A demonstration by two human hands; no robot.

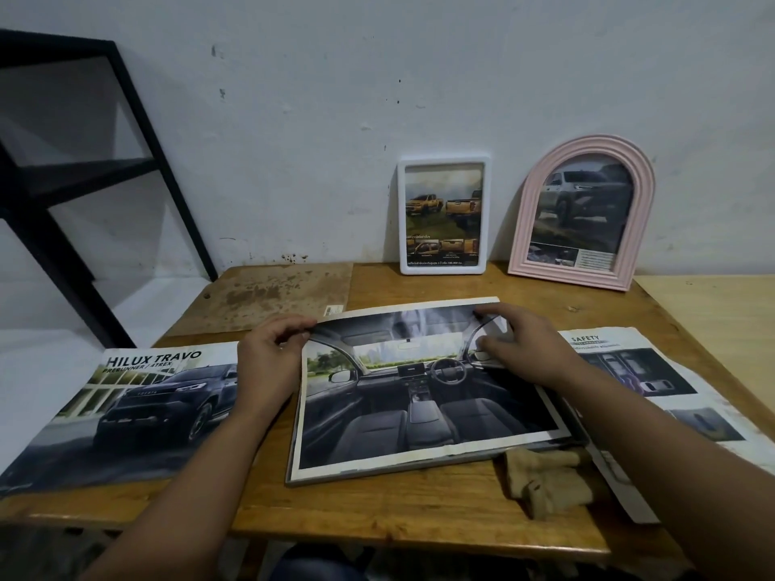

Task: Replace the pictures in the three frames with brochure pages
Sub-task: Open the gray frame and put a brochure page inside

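A brochure page showing a car interior [419,396] lies on a flat grey frame [377,469] in the middle of the wooden table [419,513]. My left hand [268,350] pinches the page's upper left corner. My right hand [524,345] holds its upper right edge, fingers curled on the paper. A white rectangular frame [443,215] and a pink arched frame [581,213] lean on the wall at the back, each with a truck picture inside. A "Hilux Travo" brochure sheet [126,408] lies at the left. A "Safety" sheet [654,383] lies at the right.
A tan glove [545,482] lies at the front right beside the grey frame. A stained brown backing board [276,297] rests at the table's back left. A black metal shelf [63,169] stands against the wall on the left. A lighter table [721,312] adjoins on the right.
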